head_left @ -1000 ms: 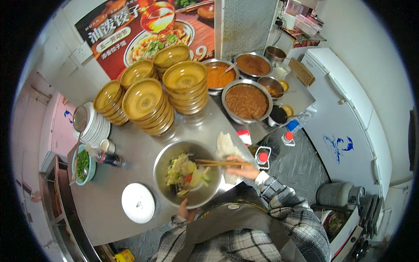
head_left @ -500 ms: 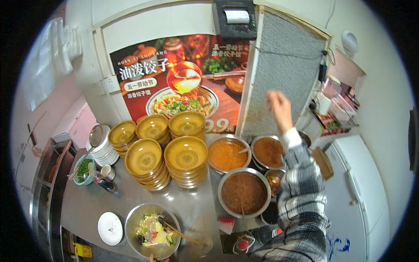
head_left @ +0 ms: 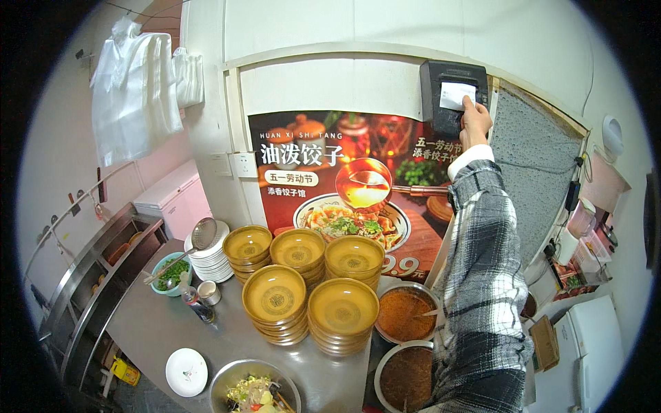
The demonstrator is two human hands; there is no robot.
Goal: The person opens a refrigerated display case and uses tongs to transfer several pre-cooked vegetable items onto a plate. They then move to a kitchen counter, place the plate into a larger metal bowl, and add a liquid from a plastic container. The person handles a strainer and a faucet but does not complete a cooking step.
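Receipt slip (head_left: 456, 95) now under right hand (head_left: 475, 120)

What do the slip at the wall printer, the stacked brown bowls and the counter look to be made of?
Slip: thin white paper, matte, pinched by the right hand.
Stacked brown bowls: probably glazed ceramic or melamine; glossy sheen, a printed centre mark.
Counter: seemingly stainless steel; grey, brushed, with dull reflections.

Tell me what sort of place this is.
Most likely a small restaurant kitchen or food stall. Stacks of brown bowls crowd a steel counter, metal basins of red sauce stand beside them, and the right hand reaches the paper slip at a wall-mounted printer.
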